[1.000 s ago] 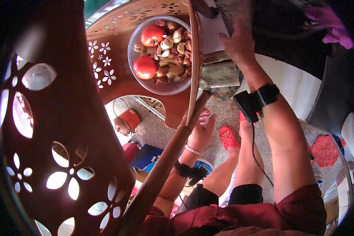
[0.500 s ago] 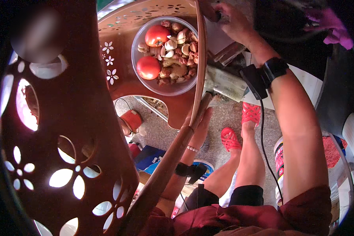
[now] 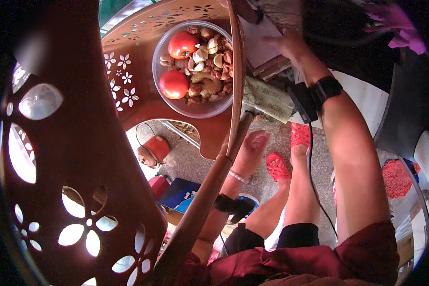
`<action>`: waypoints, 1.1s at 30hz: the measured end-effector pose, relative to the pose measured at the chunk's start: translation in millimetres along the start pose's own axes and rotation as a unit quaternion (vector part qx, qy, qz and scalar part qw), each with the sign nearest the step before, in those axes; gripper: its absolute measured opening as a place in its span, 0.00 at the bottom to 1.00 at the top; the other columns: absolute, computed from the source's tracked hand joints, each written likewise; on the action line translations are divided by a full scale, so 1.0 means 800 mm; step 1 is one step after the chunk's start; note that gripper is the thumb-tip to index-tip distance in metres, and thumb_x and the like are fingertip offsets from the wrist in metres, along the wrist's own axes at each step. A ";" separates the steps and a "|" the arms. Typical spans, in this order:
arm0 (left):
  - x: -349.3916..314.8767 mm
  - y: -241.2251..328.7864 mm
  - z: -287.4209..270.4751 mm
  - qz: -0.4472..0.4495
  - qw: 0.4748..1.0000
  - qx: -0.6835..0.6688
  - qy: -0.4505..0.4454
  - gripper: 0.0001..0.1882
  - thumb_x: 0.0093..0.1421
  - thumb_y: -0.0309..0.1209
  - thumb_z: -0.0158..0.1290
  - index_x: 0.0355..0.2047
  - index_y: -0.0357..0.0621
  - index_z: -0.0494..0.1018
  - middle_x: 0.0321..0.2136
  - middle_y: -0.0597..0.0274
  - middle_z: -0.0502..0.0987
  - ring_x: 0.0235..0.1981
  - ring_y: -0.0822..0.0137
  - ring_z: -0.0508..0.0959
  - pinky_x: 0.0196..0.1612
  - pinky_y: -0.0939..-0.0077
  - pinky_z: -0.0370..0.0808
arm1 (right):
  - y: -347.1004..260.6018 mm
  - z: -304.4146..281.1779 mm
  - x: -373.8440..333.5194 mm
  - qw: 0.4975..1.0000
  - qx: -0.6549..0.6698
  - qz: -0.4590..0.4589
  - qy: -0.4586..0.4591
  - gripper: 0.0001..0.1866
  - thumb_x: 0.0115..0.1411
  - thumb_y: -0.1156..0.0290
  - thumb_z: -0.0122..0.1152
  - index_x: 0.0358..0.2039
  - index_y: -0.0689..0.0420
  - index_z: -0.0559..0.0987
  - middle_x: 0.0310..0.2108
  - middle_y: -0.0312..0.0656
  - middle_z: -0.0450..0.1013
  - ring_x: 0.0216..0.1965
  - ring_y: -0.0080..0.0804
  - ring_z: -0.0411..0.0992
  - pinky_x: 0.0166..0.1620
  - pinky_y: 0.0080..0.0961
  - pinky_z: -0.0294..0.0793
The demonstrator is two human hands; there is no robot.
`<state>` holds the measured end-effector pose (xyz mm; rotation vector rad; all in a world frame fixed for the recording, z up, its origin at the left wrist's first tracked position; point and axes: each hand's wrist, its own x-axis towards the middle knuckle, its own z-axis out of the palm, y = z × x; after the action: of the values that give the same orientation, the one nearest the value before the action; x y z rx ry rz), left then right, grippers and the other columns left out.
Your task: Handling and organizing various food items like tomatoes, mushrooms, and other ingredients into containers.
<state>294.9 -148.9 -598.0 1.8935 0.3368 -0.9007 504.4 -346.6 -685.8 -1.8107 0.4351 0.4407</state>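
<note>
Our left hand [image 3: 249, 148] clasps brown plastic chair's [image 3: 81, 157] edge. Right hand [image 3: 287, 44] rests, fingers spread, on white paper [image 3: 257, 40]; grip unclear. Bowl of tomatoes and garlic [image 3: 195, 66] sits on seat. Step, we judge: steadying chair; next needs firm hold.

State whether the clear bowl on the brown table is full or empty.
Nearly full: the clear bowl holds two red tomatoes, garlic cloves and brown pieces.

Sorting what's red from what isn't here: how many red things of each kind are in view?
Red tomatoes in the clear bowl: 2 (one, another)
Red sandals on the person's feet: 2 (one, another)
Red kettle-like pot on the floor: 1
Total: 5
</note>
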 end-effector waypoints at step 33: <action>0.037 0.061 0.057 0.076 0.922 -0.353 0.142 0.27 0.60 0.29 0.45 0.57 0.42 0.48 0.48 0.57 0.65 0.51 0.63 0.67 0.47 0.71 0.71 | 0.017 -0.002 -0.063 0.985 -0.163 0.035 -0.035 0.20 0.49 0.60 0.60 0.37 0.64 0.76 0.29 0.43 0.75 0.28 0.26 0.70 0.36 0.27 0.69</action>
<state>323.5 -216.4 -598.5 1.3385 0.5911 -0.3197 454.3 -348.0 -671.3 -2.0916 0.3949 0.6523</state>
